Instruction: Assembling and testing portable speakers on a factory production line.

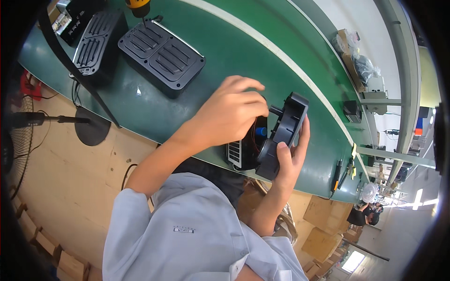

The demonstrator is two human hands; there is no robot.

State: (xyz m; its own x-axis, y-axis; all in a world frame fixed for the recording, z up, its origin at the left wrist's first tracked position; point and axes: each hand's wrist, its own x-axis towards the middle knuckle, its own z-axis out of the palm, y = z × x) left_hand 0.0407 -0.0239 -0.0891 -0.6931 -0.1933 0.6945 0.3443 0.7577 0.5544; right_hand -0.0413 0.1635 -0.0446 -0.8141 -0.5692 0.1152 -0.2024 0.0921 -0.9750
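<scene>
Presently holding a black plastic housing (293, 122) in the right hand (291, 164), gripped firmly between thumb and fingers, standing on a slant above the near edge of the green table (225, 56). Holding the left hand (236, 110) just beside the stubby peg (275, 111) on that housing, with fingers curled in; cannot tell about anything pinched between the fingertips. Just below and beyond, showing past the left hand, an open black case (251, 153) with a slatted panel (234, 153), a blue cylindrical part (260, 131) and thin red wires (254, 133). Farther left on the table, seeing two black ribbed boxes (161, 55), set side by side, with a yellow power driver (137, 3) pointing down over the nearer. Wearing a light blue shirt (187, 210)
</scene>
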